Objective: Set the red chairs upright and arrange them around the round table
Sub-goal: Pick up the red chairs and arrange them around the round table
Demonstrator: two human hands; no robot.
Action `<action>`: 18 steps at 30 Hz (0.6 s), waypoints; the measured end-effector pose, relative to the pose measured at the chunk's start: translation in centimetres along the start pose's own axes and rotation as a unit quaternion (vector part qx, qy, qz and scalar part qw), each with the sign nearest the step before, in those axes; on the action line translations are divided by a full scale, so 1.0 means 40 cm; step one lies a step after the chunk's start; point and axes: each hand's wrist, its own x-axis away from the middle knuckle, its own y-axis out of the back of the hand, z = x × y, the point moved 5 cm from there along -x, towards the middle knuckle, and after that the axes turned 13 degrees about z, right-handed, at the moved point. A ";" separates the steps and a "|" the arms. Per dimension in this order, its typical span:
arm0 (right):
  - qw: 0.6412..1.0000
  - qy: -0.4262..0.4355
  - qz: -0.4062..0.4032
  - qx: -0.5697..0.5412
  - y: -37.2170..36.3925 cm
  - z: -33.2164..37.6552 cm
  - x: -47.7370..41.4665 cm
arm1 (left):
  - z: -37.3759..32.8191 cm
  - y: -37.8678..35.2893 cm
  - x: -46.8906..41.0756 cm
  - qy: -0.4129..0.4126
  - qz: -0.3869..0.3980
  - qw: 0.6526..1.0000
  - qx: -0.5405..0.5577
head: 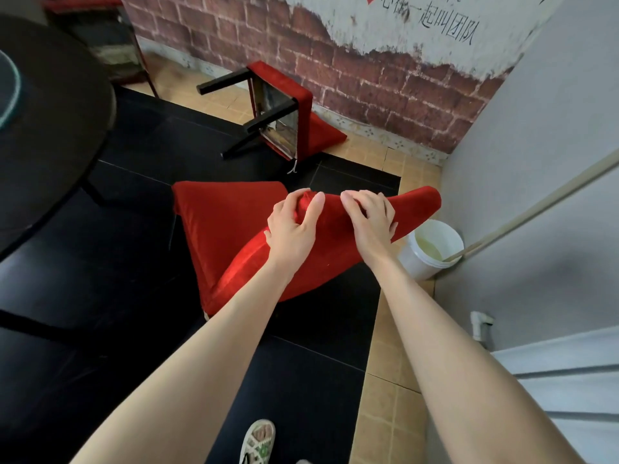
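Forearms [207, 363]: two, bare, running from 6 o'clock up to the centre of the view.
Round table [57, 122]: one, with a dark top, filling 9 to 11 o'clock. A glass turntable [8, 92] shows at the left edge, and a black table leg [93, 192] slants down at 9 o'clock of the held chair.
Black floor [100, 296]: dark tiles under the table and chairs, with tan tiles [385, 396] bordering them from 5 round to 12 o'clock.
Walls: a brick-pattern wall [368, 78] at 12 to 1 o'clock and a grey wall [552, 145] at 3 o'clock meet in a corner.
Held chair [227, 222]: red, at centre, seat facing up. Its seat front points to 10 o'clock, near the table rim but apart from it.
Fallen chair [284, 105]: red, at 12 o'clock of the held chair, lying on its back at the foot of the brick wall. Its black legs point to 9 o'clock.
Far chair [100, 45]: at 11 o'clock behind the table. Only a dark frame and a red strip show.
White bucket [432, 249]: one, in the corner at 3 o'clock of the hands, just beside the held chair's backrest, with pale liquid inside. A pale pole [536, 209] leans out of it toward 2 o'clock.
Left hand [294, 226]: fingers and thumb curled round the top of the held chair's backrest.
Right hand [368, 219]: just beside the left, fingers hooked over the same top edge, gripping it.
Sandalled foot [259, 440]: one, at 6 o'clock on the black floor.
Pipe stub [479, 324]: one, white, at 4 o'clock on the grey wall.
Count: three red chairs, one of them partly seen.
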 end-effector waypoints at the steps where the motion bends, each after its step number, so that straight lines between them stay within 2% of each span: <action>1: 1.000 -0.004 0.003 -0.013 0.001 -0.005 0.003 | -0.001 0.002 0.005 0.003 -0.010 1.000 -0.003; 4: 0.999 -0.008 0.027 -0.029 0.007 -0.015 0.007 | 0.001 0.018 0.033 0.011 -0.051 0.999 0.000; 9: 0.998 -0.009 0.056 0.039 0.002 -0.029 0.004 | 0.017 0.064 0.074 0.015 -0.128 0.992 0.017; 18: 0.987 0.002 0.111 0.117 -0.024 -0.022 -0.037 | 0.068 0.159 0.116 0.022 -0.177 0.983 0.046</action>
